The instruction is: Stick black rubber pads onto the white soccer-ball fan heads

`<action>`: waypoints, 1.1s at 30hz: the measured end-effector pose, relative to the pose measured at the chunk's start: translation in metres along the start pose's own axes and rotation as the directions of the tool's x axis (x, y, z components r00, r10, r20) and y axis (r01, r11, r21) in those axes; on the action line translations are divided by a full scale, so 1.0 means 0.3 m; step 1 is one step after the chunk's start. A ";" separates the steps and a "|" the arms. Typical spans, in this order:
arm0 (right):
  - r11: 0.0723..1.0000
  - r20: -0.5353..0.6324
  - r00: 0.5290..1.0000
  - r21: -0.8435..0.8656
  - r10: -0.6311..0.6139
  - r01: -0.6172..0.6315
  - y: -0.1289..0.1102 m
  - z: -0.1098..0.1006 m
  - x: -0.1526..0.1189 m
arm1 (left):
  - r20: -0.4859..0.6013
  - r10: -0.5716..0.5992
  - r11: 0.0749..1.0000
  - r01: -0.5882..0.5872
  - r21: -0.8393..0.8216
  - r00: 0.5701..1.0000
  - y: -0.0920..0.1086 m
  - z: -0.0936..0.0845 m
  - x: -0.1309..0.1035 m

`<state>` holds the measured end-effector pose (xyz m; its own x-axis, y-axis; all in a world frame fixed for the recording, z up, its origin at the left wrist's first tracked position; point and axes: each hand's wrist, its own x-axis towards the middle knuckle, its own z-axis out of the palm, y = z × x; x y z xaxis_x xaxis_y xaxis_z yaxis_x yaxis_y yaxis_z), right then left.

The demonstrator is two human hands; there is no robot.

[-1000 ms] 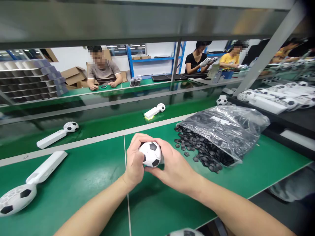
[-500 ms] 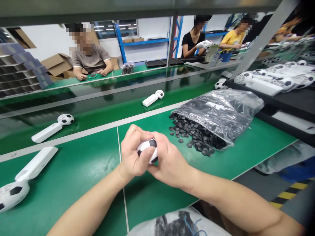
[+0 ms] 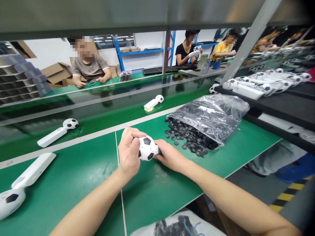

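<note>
Both hands hold a white handheld fan whose round head has a black-and-white soccer ball pattern. My left hand is closed around the left side of the head, thumb upright against it. My right hand grips the fan at the right of the ball, where a short white and dark part shows; the rest is hidden by the fingers. To the right, small black pentagon pieces spill from a clear plastic bag onto the green table.
A similar fan lies at the left on the table. Two more, a nearer fan and a farther fan, lie on the green conveyor belt. Black trays with several fans stand at right. A metal post slants above. Co-workers sit opposite.
The ball head has turned to show more of its patterned face. My right hand has slid off the ball to its right side. The view has tilted up and shifted slightly right.
</note>
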<state>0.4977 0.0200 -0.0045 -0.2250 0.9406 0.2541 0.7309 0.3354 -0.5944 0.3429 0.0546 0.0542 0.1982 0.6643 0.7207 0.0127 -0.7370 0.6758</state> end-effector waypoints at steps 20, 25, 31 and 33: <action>0.232 0.541 0.837 0.807 0.077 -0.543 -0.136 -0.091 -0.160 | 0.006 -0.643 0.661 0.558 -0.501 0.766 -0.009 -0.019 0.056; 0.519 0.459 0.808 0.619 0.370 -0.589 -0.210 -0.219 -0.278 | -0.110 -0.535 0.794 0.455 -0.403 0.838 -0.061 -0.048 0.073; 0.665 0.330 0.739 0.324 0.588 -0.673 -0.204 -0.202 -0.381 | -0.097 -0.467 0.833 0.400 -0.382 0.879 -0.046 -0.066 0.075; 0.584 0.430 0.603 0.192 0.672 -0.789 -0.189 -0.184 -0.388 | -0.094 -0.440 0.845 0.376 -0.380 0.893 -0.036 -0.070 0.074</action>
<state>0.5181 -0.1114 0.0419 0.0785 0.8147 -0.5745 0.4806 -0.5358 -0.6942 0.3266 0.0800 0.0660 0.0797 0.9292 0.3609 -0.2876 -0.3252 0.9008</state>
